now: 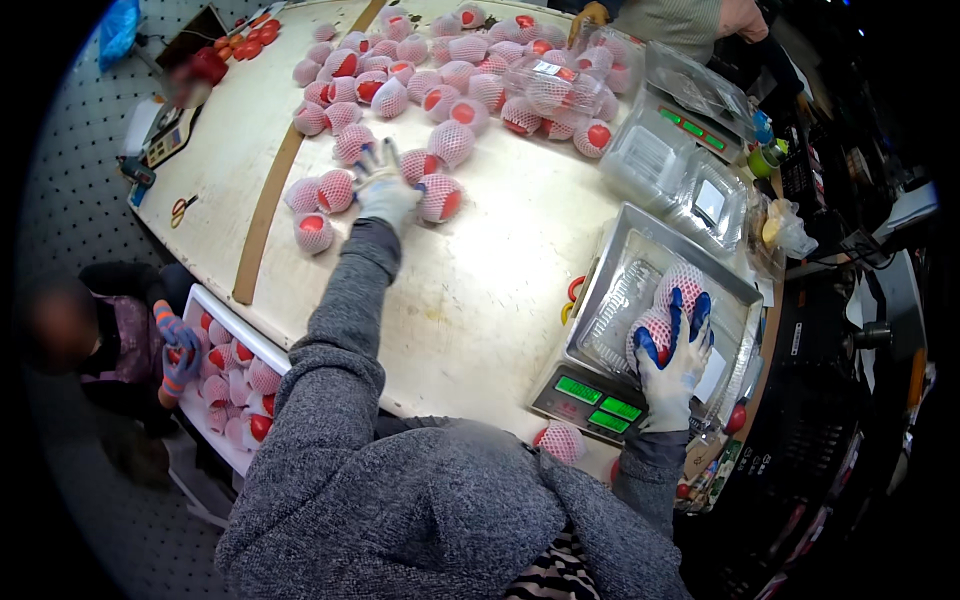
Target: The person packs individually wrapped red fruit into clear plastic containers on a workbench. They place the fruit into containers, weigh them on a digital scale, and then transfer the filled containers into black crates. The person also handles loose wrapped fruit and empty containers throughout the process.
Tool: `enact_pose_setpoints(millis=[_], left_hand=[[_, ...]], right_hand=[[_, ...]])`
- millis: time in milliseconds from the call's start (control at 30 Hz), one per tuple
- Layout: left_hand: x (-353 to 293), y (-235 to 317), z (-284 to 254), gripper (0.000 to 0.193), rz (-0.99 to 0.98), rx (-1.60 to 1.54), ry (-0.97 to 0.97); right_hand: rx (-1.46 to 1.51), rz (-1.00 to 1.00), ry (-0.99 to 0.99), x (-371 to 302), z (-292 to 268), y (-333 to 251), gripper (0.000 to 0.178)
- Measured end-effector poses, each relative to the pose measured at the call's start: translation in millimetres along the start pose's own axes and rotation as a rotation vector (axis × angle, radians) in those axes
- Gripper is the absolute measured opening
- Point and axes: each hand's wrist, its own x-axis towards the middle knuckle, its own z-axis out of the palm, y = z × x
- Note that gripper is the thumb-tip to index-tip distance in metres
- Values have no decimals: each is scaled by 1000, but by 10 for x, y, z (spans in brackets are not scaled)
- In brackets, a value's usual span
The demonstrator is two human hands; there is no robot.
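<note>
My left hand [385, 187], in a white glove with blue fingertips, reaches over the table with its fingers spread. It lies among red fruits in foam nets; one netted fruit [440, 198] is just right of it, and another [335, 190] is to its left. My right hand [672, 365], gloved alike, has its fingers round a netted red fruit [650, 332] inside a clear plastic box [622, 305]. A second netted fruit [680, 284] sits beside it in the box. The box rests in the metal tray [582, 345] of a digital scale [590, 402] with lit green displays.
Many netted fruits [460, 75] cover the table's far side. Clear boxes [650, 150] and another scale [692, 130] stand far right. A brown strip [262, 235] crosses the table [470, 300]; scissors [180, 210] lie left. A co-worker's gloved hands [178, 355] are over a white crate [235, 318].
</note>
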Motion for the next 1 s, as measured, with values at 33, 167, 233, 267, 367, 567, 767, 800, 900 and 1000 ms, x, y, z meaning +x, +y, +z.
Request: enact_pose_setpoints(millis=[33, 167, 233, 267, 367, 567, 767, 800, 900, 1000], left_hand=[[149, -290, 97, 101, -136, -79, -150], [496, -1081, 894, 106, 88, -484, -135], [569, -1253, 1086, 103, 139, -550, -94], [509, -1111, 931, 100, 139, -517, -101], [557, -1217, 979, 86, -116, -624, 6], [-349, 402, -280, 73, 283, -1723, -122], [-1380, 1753, -1068, 80, 1311, -700, -264], [-1379, 1862, -1083, 88, 1331, -495, -348], [-1179, 1879, -1064, 80, 1144, -833, -390], [-975, 1781, -798, 56, 764, -1331, -285]], right_hand=[[4, -9, 7, -13, -16, 6, 75], [26, -20, 33, -12, 5, 7, 73], [10, -26, 29, -4, 42, 44, 72], [3, 11, 18, -20, 45, 49, 72], [-17, 42, -50, -9, -3, 9, 74], [-12, 108, -103, -90, -10, 9, 84], [68, 152, -26, -124, -109, 22, 72], [97, 173, -4, -176, -159, 74, 69], [236, 126, 307, -510, -389, 261, 58], [1068, 413, 262, -961, -541, 353, 39]])
